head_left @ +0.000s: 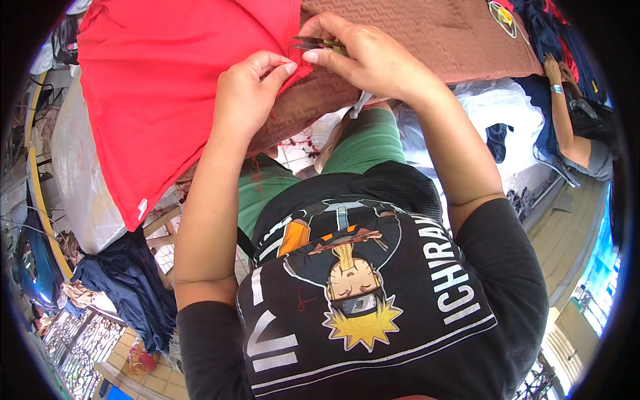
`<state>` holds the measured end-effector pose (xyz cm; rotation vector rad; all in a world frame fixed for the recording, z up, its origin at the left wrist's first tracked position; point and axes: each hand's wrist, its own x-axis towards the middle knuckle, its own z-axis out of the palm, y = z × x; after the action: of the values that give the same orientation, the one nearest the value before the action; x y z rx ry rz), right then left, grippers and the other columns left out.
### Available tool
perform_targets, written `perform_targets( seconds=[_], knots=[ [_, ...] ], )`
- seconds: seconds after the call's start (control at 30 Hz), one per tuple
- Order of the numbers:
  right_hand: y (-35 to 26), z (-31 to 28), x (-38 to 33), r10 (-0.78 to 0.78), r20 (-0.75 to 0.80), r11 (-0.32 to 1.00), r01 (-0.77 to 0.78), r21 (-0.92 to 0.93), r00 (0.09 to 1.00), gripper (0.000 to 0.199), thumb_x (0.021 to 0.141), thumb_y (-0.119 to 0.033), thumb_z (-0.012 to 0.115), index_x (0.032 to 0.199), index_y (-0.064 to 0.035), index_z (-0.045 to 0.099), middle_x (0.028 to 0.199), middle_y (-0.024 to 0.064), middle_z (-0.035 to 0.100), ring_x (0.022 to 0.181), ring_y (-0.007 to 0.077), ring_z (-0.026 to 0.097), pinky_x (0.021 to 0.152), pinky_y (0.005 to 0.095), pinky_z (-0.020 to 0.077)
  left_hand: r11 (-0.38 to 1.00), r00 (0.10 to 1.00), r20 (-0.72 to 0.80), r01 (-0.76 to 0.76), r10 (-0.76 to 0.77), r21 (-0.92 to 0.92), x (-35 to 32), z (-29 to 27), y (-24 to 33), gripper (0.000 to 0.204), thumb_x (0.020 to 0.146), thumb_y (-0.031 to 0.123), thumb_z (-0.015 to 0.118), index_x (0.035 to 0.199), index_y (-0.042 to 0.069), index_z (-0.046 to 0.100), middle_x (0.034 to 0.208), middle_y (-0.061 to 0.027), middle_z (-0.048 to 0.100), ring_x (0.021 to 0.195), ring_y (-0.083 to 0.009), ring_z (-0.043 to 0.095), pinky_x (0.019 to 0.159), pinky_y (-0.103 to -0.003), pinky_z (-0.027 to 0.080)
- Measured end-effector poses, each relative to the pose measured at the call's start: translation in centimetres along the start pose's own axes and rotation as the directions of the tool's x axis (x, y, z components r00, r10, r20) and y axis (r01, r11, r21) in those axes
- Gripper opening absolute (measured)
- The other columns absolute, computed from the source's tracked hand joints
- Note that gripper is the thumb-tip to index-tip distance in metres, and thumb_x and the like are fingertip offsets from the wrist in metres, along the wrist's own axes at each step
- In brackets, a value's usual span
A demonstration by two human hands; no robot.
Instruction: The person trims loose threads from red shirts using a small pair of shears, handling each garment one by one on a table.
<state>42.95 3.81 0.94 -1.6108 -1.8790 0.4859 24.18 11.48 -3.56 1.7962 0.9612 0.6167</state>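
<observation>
A red cloth (167,87) lies over the far left of the table and hangs down its near side, with a small white tag (142,208) at its lower corner. My left hand (248,87) pinches the cloth's right edge between thumb and fingertips. Just right of it, my right hand (367,59) is closed around small thread snips (328,45). Their dark blades point left, at the red edge beside my left fingertips. Whether the blades touch the cloth or a thread, I cannot tell.
Brown patterned fabric (427,40) covers the table. Beyond its right end, another person's arm (565,123) reaches into dark garments. White plastic (520,120) lies below at right; a plastic-wrapped bundle (83,167) stands left, above navy cloth (130,287). A pale cord (505,19) rests far right.
</observation>
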Motion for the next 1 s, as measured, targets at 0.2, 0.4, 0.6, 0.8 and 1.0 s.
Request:
perform_targets(
  seconds=[0.2,0.4,0.6,0.8,1.0],
  knots=[
    [1.2,-1.0,-0.2,-0.175,0.113,0.981,0.183,-0.068,0.978,0.021,0.085,-0.019,0.065,0.1,-0.0042,0.062,0.094,0.013,0.063,0.089,0.0337,0.062,0.077,0.04,0.0478,0.999,0.995,0.101,0.019,-0.022,0.032,0.2,-0.6,0.8,0.019,0.091,0.015,0.063,0.098,-0.003,0.066,0.09,-0.0073,0.071,0.083,-0.009,0.064,0.076,-0.024,0.05],
    [0.8,-0.3,0.1,-0.135,0.145,0.979,0.155,-0.136,0.98,0.018,0.084,-0.017,0.066,0.095,-0.0037,0.064,0.09,0.0122,0.062,0.084,0.0345,0.061,0.072,0.042,0.0472,1.0,0.998,0.06,-0.012,0.011,0.016,0.3,-0.3,0.1,0.02,0.09,0.017,0.064,0.097,-0.001,0.067,0.088,-0.0098,0.071,0.08,-0.0114,0.066,0.074,-0.026,0.051],
    [0.8,0.3,0.5,-0.1,0.161,0.975,0.129,-0.18,0.982,0.014,0.08,-0.015,0.062,0.093,-0.0107,0.066,0.095,0.0088,0.066,0.092,0.0307,0.063,0.079,0.0428,0.0496,0.997,0.995,0.096,0.029,-0.035,0.066,0.3,-0.4,0.9,0.021,0.093,0.016,0.061,0.1,-0.004,0.065,0.09,-0.0047,0.07,0.085,-0.0072,0.063,0.078,-0.021,0.049],
    [0.6,0.5,0.6,-0.099,0.161,0.985,0.12,-0.121,0.982,0.014,0.08,-0.015,0.063,0.094,-0.0119,0.066,0.095,0.0082,0.067,0.093,0.0305,0.063,0.078,0.043,0.0496,1.0,0.999,0.047,0.026,-0.026,-0.012,0.2,0.1,0.7,0.02,0.09,0.019,0.065,0.097,0.0,0.068,0.087,-0.0098,0.071,0.08,-0.0139,0.068,0.073,-0.027,0.051],
    [1.1,-0.5,0.1,-0.254,0.011,0.959,0.253,-0.127,0.967,0.022,0.082,-0.016,0.068,0.101,-0.0052,0.065,0.086,0.0091,0.064,0.079,0.0279,0.063,0.072,0.0373,0.0485,0.874,0.869,0.232,-0.47,0.436,0.12,-1.5,-4.5,4.2,0.028,0.088,0.025,0.064,0.078,-0.001,0.067,0.083,-0.0103,0.067,0.073,-0.0157,0.064,0.069,-0.028,0.049]
  ],
)
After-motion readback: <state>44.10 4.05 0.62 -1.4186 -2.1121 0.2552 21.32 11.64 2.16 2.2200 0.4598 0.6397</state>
